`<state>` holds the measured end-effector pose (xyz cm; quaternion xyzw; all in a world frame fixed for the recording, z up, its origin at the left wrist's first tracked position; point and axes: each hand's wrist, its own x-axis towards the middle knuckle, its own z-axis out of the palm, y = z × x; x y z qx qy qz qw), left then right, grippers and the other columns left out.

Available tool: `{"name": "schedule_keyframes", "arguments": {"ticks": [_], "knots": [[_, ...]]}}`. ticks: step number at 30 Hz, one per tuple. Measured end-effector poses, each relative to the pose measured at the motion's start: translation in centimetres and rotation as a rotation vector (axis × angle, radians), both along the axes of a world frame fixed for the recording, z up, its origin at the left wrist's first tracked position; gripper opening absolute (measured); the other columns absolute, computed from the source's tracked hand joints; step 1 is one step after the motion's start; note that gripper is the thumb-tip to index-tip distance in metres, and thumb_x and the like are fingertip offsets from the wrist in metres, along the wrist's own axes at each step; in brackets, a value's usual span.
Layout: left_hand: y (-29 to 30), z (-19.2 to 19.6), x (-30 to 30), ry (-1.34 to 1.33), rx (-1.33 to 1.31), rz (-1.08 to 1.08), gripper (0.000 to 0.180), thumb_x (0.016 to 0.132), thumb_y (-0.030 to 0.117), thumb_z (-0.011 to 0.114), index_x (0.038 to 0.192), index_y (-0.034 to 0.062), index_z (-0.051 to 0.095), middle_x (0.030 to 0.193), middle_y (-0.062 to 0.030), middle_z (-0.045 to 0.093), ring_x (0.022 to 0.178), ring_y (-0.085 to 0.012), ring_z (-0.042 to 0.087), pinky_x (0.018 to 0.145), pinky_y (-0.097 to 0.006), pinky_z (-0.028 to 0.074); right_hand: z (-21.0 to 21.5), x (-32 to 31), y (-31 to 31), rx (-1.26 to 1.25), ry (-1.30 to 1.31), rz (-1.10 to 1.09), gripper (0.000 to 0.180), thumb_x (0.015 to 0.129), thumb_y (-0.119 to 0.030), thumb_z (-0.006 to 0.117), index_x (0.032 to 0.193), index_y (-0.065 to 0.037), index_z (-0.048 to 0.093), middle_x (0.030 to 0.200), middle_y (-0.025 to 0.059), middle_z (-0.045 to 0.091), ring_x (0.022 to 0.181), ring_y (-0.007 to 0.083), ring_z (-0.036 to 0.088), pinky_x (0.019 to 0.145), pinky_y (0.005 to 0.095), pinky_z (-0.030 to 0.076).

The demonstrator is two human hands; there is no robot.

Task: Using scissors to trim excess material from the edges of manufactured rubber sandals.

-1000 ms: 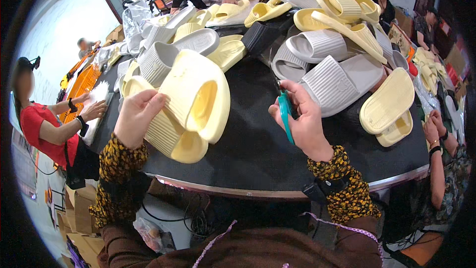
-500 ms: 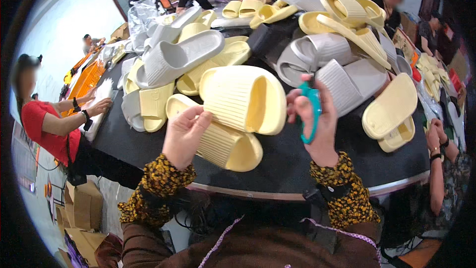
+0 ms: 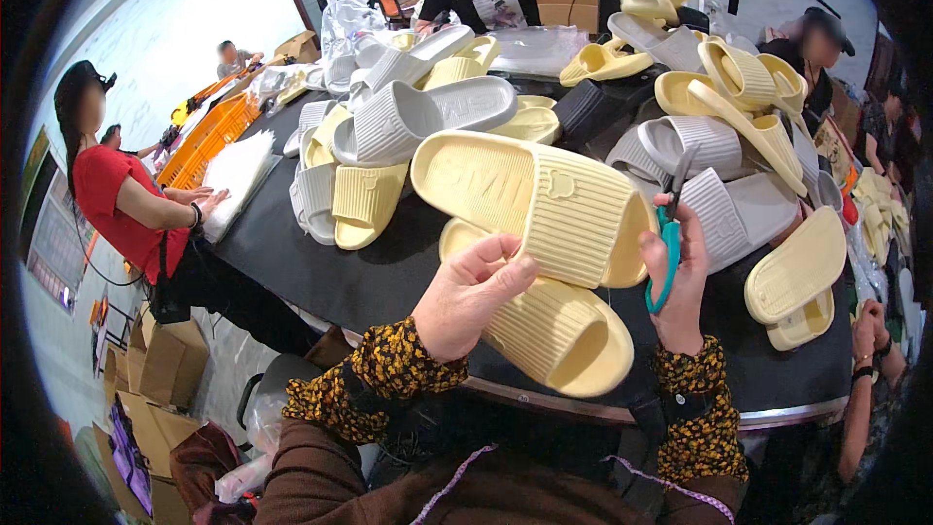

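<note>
Left hand (image 3: 466, 297) grips a yellow slide (image 3: 530, 204); right hand (image 3: 680, 282) grasps scissors (image 3: 669, 233) — blades near the strap could nick it.

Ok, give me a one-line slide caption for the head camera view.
Left hand steadies a pale yellow ribbed slide sandal while right hand grips teal-handled scissors at a heaped black table.

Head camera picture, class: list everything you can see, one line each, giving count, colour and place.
Held slide sandal: one, pale yellow, raised mid-frame.
Second sandal: one, pale yellow, below it on the table.
Sandal pile: many, grey and yellow, far side.
Table: one, black, centre.
Scissors: one pair, teal handles, right.
Crate: one, orange, left.
Co-workers: several, around the table.
Hands: left hand on the held sandal; right hand gripping the scissors.
</note>
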<state>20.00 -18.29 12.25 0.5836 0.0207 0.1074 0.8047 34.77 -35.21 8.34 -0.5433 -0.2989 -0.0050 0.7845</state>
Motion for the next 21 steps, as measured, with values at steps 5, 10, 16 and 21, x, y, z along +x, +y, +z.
{"name": "schedule_keyframes", "arguments": {"ticks": [5, 10, 16, 21], "knots": [[-0.2, -0.6, 0.1, 0.047, -0.002, 0.048, 0.030, 0.092, 0.009, 0.053, 0.119, -0.0039, 0.053, 0.104, -0.0079, 0.063, 0.092, -0.0108, 0.059, 0.083, -0.024, 0.046, -0.6, 0.6, -0.2, -0.139, -0.003, -0.001, 0.038, 0.084, -0.005, 0.058, 0.121, -0.001, 0.047, 0.084, 0.0007, 0.056, 0.069, 0.0026, 0.050, 0.059, 0.0162, 0.041], [0.4, -0.2, -0.7, -0.159, 0.202, 0.342, 0.030, 0.091, -0.001, 0.048, 0.119, -0.0086, 0.050, 0.109, -0.0124, 0.061, 0.098, -0.0150, 0.058, 0.088, -0.026, 0.044, -0.6, 0.6, 1.3, -0.097, 0.078, 0.050, 0.040, 0.085, -0.010, 0.062, 0.121, -0.001, 0.048, 0.084, 0.0024, 0.058, 0.065, 0.0071, 0.055, 0.053, 0.0187, 0.043], [1.2, -0.8, -0.2, -0.302, 0.361, 0.590, 0.038, 0.090, -0.003, 0.047, 0.127, -0.0090, 0.040, 0.117, -0.0140, 0.056, 0.105, -0.0150, 0.053, 0.090, -0.026, 0.040, -0.9, 0.3, 0.2, 0.017, 0.102, 0.177, 0.042, 0.080, -0.004, 0.067, 0.117, -0.001, 0.048, 0.086, 0.0025, 0.055, 0.075, 0.0076, 0.054, 0.066, 0.0224, 0.047], [0.8, -1.0, -0.7, -0.311, 0.290, 0.638, 0.042, 0.090, -0.006, 0.045, 0.130, -0.0088, 0.032, 0.121, -0.0179, 0.052, 0.107, -0.0179, 0.052, 0.092, -0.028, 0.040, 0.1, -0.9, 0.1, -0.504, -0.288, 0.204, 0.048, 0.075, -0.002, 0.069, 0.118, -0.005, 0.048, 0.088, 0.0044, 0.054, 0.078, 0.0091, 0.055, 0.068, 0.0239, 0.046]]}}
